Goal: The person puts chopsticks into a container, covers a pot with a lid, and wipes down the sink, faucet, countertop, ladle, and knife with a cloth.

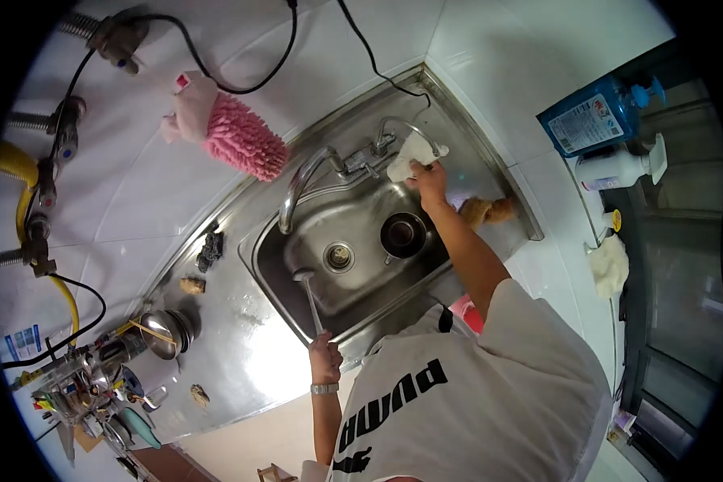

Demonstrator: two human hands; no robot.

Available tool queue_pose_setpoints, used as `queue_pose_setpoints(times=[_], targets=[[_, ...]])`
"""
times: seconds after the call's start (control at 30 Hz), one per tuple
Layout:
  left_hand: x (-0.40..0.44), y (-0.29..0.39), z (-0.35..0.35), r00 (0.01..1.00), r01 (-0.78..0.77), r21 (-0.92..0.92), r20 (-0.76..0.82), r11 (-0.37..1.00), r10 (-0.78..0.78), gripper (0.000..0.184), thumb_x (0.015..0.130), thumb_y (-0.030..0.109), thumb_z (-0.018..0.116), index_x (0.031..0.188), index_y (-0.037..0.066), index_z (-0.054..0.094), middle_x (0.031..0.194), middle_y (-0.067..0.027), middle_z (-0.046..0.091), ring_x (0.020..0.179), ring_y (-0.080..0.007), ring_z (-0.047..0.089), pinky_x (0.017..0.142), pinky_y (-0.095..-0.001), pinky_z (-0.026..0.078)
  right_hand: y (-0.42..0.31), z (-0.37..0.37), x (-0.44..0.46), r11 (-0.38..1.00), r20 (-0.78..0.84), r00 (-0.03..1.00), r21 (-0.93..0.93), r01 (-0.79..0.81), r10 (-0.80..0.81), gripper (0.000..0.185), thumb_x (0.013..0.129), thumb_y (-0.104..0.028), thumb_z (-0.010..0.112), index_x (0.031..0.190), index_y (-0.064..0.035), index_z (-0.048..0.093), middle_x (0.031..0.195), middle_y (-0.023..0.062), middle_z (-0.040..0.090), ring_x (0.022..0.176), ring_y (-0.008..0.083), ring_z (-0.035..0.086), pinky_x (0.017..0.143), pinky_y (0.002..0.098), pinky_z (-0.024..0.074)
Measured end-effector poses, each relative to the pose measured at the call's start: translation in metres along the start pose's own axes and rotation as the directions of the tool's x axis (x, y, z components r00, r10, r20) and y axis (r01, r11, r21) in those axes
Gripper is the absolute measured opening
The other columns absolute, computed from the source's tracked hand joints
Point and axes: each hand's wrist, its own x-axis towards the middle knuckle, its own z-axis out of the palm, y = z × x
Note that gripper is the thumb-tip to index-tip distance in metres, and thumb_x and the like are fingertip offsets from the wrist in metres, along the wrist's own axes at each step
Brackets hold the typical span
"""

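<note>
My left hand (325, 359), with a watch at the wrist, is closed around the handle of a metal ladle (313, 309). The ladle's small bowl end hangs inside the steel sink (285, 269), near its left wall. At the sink's back right corner, my right hand (428, 185) grips a white cloth (414, 153) beside a thin curved spout (414, 122). Below that hand, a dark round pot (403, 234) stands in the sink. The chrome faucet (301, 181) arches over the basin, left of the cloth.
A pink chenille mitt (245, 136) hangs on the wall. An orange-brown cloth (484, 211) lies right of the sink. Stacked metal bowls (165, 333) and a crowded utensil rack (88, 386) stand left. A blue bottle (590, 120) and white spray bottle (614, 167) are at the right.
</note>
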Motion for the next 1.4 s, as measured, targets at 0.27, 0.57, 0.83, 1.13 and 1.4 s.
queue_pose_setpoints(times=[0.27, 0.57, 0.83, 1.13, 1.4], targets=[[-0.007, -0.005, 0.043, 0.999, 0.039, -0.083, -0.01, 0.996, -0.04, 0.014, 0.089, 0.02, 0.051, 0.077, 0.015, 0.047, 0.047, 0.0056, 0.03, 0.034, -0.0046, 0.022, 0.03, -0.0211, 0.016, 0.025, 0.045, 0.025, 0.926, 0.275, 0.935, -0.238, 0.294, -0.226, 0.018, 0.081, -0.01, 0.063, 0.096, 0.0002, 0.059, 0.088, 0.0126, 0.063, 0.074, 0.0207, 0.063, 0.058, 0.0326, 0.0524], [0.004, 0.001, 0.048, 0.997, 0.057, -0.024, -0.052, 0.998, -0.058, 0.02, 0.088, 0.021, 0.053, 0.071, 0.016, 0.044, 0.046, 0.0056, 0.03, 0.033, -0.0049, 0.022, 0.03, -0.0214, 0.016, -0.008, 0.016, 0.039, 0.015, 0.468, 0.871, -0.882, 0.471, 0.153, 0.027, 0.076, -0.022, 0.061, 0.1, -0.0112, 0.064, 0.099, 0.0181, 0.062, 0.094, 0.0328, 0.06, 0.078, 0.0449, 0.0471], [0.007, 0.01, 0.043, 0.998, 0.027, -0.008, -0.061, 1.0, -0.027, 0.02, 0.087, 0.017, 0.053, 0.069, 0.017, 0.043, 0.046, 0.0055, 0.03, 0.033, -0.0048, 0.023, 0.029, -0.0213, 0.016, -0.062, -0.042, 0.073, 0.08, 0.295, 0.884, -0.935, 0.345, -0.362, 0.027, 0.077, -0.02, 0.057, 0.103, -0.014, 0.064, 0.093, 0.0166, 0.062, 0.083, 0.0359, 0.06, 0.073, 0.0442, 0.0484], [0.007, 0.008, 0.042, 0.997, 0.061, -0.067, -0.043, 0.996, -0.064, 0.015, 0.088, 0.018, 0.051, 0.074, 0.015, 0.046, 0.046, 0.005, 0.03, 0.033, -0.0051, 0.023, 0.03, -0.0219, 0.015, -0.032, 0.011, 0.164, 0.842, 0.542, 0.828, -0.508, 0.184, 0.145, 0.034, 0.081, -0.01, 0.054, 0.113, -0.01, 0.063, 0.099, 0.0086, 0.064, 0.078, 0.0175, 0.06, 0.07, 0.0281, 0.0477], [0.003, 0.012, 0.049, 0.994, 0.062, -0.046, -0.085, 0.997, -0.065, 0.02, 0.088, 0.017, 0.053, 0.071, 0.015, 0.044, 0.045, 0.005, 0.029, 0.032, -0.0052, 0.021, 0.03, -0.0224, 0.015, -0.066, 0.079, 0.152, 0.617, 0.77, 0.512, -0.624, 0.479, 0.381, 0.032, 0.083, -0.024, 0.056, 0.11, -0.0118, 0.066, 0.102, 0.0058, 0.064, 0.09, 0.0155, 0.057, 0.079, 0.028, 0.0447]])
